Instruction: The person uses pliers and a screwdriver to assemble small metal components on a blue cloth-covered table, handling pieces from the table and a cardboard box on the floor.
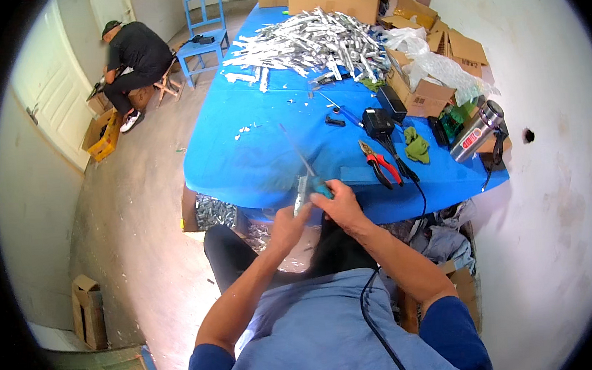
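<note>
At the table's near edge, my left hand (290, 227) grips a slim white-and-grey strip-shaped piece (300, 194), which points up and away from me. Close beside it, my right hand (342, 204) is wrapped round the teal handle of a screwdriver (321, 187). The screwdriver's long thin shaft slants away to the far left and looks blurred. Its handle lies against or right next to the strip; I cannot tell if they touch. A large heap of similar white and silver strips (315, 43) covers the far part of the blue-covered table (241, 164).
Red-handled pliers (381, 166), a black adapter (378, 122), a green cloth (416, 145) and a steel thermos (478, 130) lie on the right. Cardboard boxes (429, 97) line the wall side. Below is a box of small metal parts (214, 213). Another person (138, 56) sits far left near a blue chair (203, 42).
</note>
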